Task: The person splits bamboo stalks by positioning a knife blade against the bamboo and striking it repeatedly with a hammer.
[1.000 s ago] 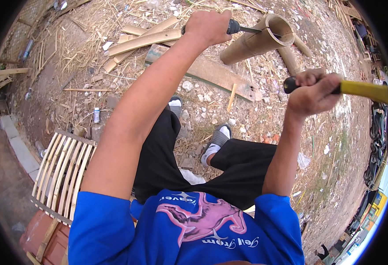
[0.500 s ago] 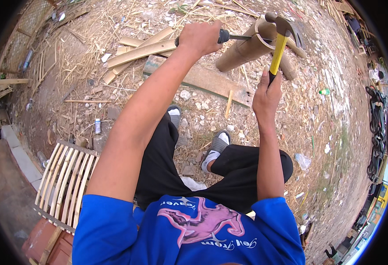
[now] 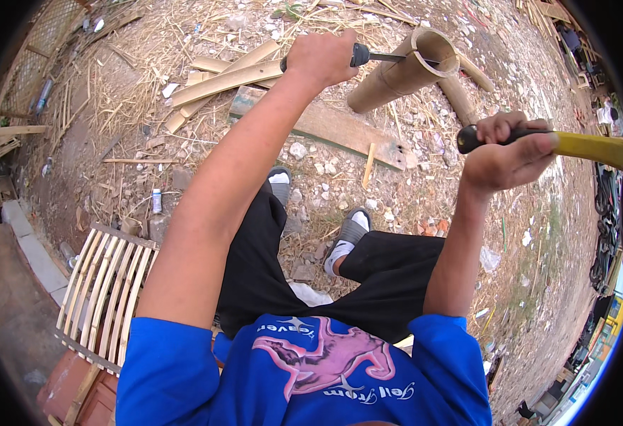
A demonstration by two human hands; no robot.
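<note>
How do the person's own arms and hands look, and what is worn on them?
Both forearms are bare from the short blue sleeves down. The left hand and the right hand carry no gloves. No watch, ring or bracelet is visible on either wrist.

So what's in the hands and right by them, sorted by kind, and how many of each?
Hands: 2, the left hand and the right hand
Hand tools: 2, a dark-handled blade in the left, a yellow-handled hammer in the right
Bamboo tubes: 1, the bamboo tube with the blade at its open end
Wooden planks: 1, the plank lying under the tube
Total: 6
</note>
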